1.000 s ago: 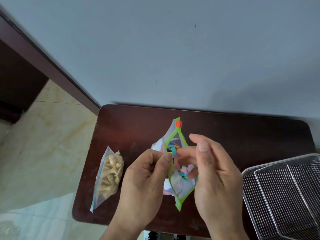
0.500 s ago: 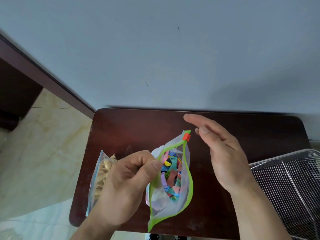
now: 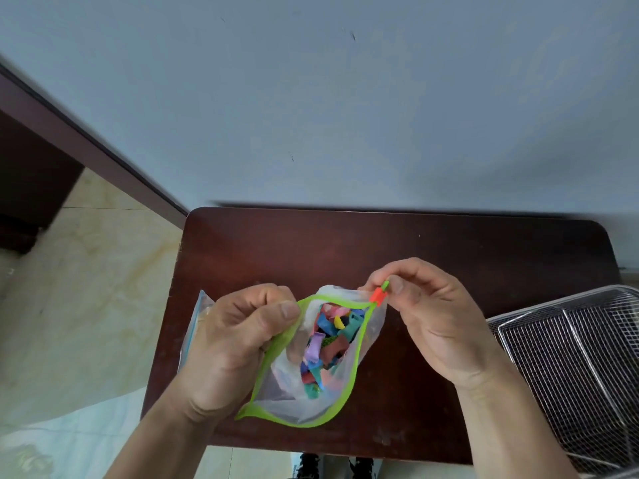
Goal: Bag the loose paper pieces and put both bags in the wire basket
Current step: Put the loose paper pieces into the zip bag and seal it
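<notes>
Sealing is being started: the green-rimmed zip bag (image 3: 311,375) is being pinched by the left hand (image 3: 238,337), its orange slider (image 3: 378,296) by the right hand (image 3: 428,312); next, sliding across is called for.

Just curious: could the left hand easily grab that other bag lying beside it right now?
Probably not yet. The left hand is pinching the green-rimmed bag open and covers most of the other bag on the table. It would have to let go first.

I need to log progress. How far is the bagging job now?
Done: paper pieces sit inside the green-edged bag. In hand: left hand holds the open rim, right hand pinches the red slider. Left: seal it, put both bags into the wire basket.
</notes>
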